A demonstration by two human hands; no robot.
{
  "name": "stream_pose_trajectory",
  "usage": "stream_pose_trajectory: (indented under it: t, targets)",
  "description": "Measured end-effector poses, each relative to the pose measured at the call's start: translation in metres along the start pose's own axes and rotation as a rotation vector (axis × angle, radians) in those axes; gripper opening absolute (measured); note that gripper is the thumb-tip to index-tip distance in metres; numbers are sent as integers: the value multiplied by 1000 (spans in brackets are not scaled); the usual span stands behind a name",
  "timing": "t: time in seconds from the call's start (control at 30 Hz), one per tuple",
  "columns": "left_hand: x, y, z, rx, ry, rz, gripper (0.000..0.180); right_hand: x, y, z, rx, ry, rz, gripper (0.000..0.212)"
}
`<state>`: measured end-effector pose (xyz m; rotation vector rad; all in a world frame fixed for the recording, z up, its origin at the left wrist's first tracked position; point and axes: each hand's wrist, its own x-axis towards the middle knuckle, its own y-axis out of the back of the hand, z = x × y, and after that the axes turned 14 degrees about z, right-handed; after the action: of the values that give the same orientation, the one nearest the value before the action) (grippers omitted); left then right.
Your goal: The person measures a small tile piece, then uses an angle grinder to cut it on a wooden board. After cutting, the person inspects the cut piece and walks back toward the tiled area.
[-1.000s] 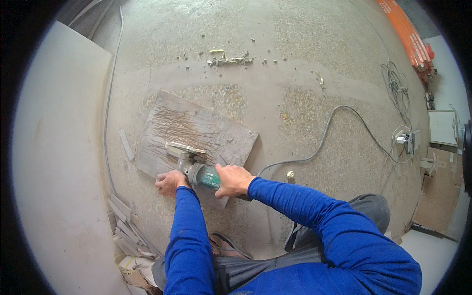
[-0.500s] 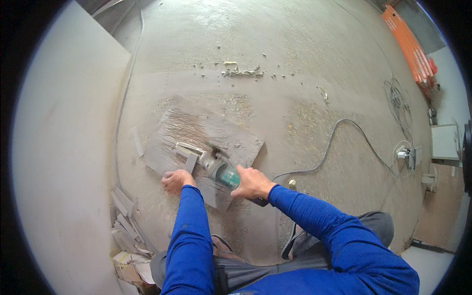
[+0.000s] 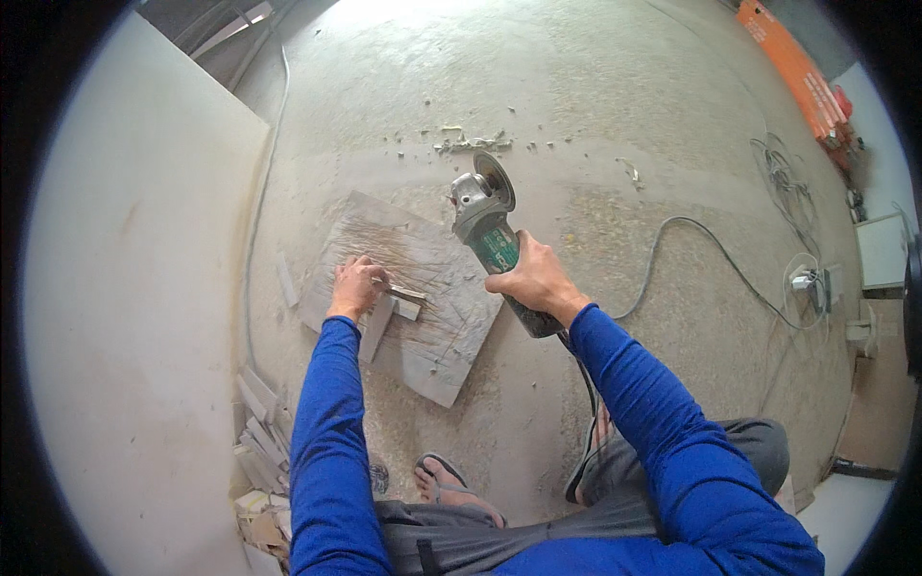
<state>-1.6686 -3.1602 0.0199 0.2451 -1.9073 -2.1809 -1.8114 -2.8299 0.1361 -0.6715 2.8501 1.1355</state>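
Note:
My right hand (image 3: pixel 540 278) is wrapped round the green and black body of an angle grinder (image 3: pixel 492 235). The grinder's grey head and its disc (image 3: pixel 495 180) point away from me, above the far right side of a scored grey board (image 3: pixel 451 360). Over the board's left part, the fingers of my left hand (image 3: pixel 356 286) are closed on the end of a short tile strip (image 3: pixel 407 305). A second pale strip (image 3: pixel 377 328) lies crosswise beside it, under the heel of that hand.
A white panel (image 3: pixel 134 259) rises along my left, with a heap of offcut strips (image 3: pixel 259 432) at its foot. Rubble bits (image 3: pixel 471 144) lie beyond the board. A grey cable (image 3: pixel 663 235) loops right to a power strip (image 3: pixel 816 288). Orange lengths (image 3: pixel 792 72) stand far right.
The grinder has lifted off the strips and swung up to the right, its disc now plainly visible. My left hand has moved from the board's near left edge up onto the strips.

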Motion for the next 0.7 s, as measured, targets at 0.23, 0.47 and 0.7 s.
stream_pose_trajectory:
  t: [0.23, 0.47, 0.7]
  targets:
    - [10, -44, -41, -298, 240, 402, 11, -11, 4, -2, -1, 25, -17, 72]
    - [-63, -40, -62, 26, 1070, 703, 30, -2, -19, -1, -20, 22, -98, 69]
    - [-138, -59, 15, -124, 1255, 285, 95, 6, -77, -22, -77, 144, -294, 79]
